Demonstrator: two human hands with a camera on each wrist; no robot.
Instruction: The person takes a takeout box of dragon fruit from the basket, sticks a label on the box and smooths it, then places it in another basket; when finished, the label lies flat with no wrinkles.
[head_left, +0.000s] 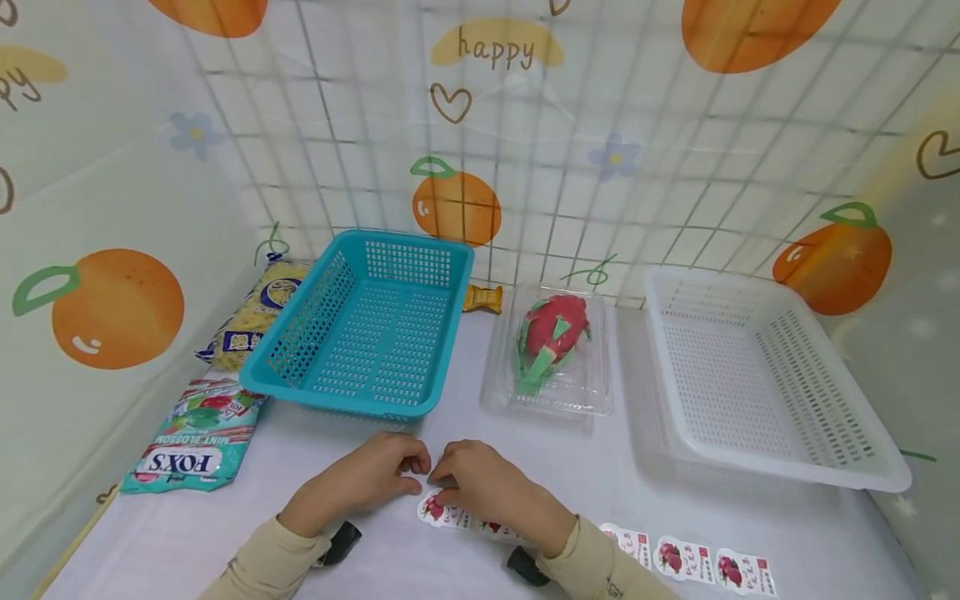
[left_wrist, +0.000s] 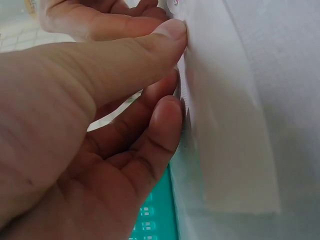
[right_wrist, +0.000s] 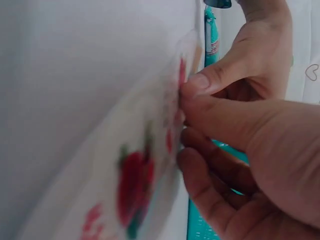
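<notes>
A strip of dragon fruit stickers (head_left: 444, 511) lies on the white table under both hands and runs right beneath the right forearm, where more stickers (head_left: 682, 559) show. The right hand (head_left: 487, 483) pinches at the sticker nearest the strip's left end, thumb on its printed face. Close beside it, the left hand (head_left: 367, 473) has its fingers curled and its thumb (left_wrist: 170, 35) pressed at the strip's edge, seemingly pinching it. Blank white backing (left_wrist: 230, 125) extends past the left thumb in the left wrist view. The fingertips partly hide the sticker under them.
Beyond the hands stand a teal basket (head_left: 442, 367), a clear plastic box (head_left: 600, 367) holding a dragon fruit (head_left: 555, 329), and a white basket (head_left: 675, 417) at right. A Fox's candy bag (head_left: 195, 437), a yellow snack bag (head_left: 258, 312) and a small orange packet (head_left: 483, 298) lie around the teal basket.
</notes>
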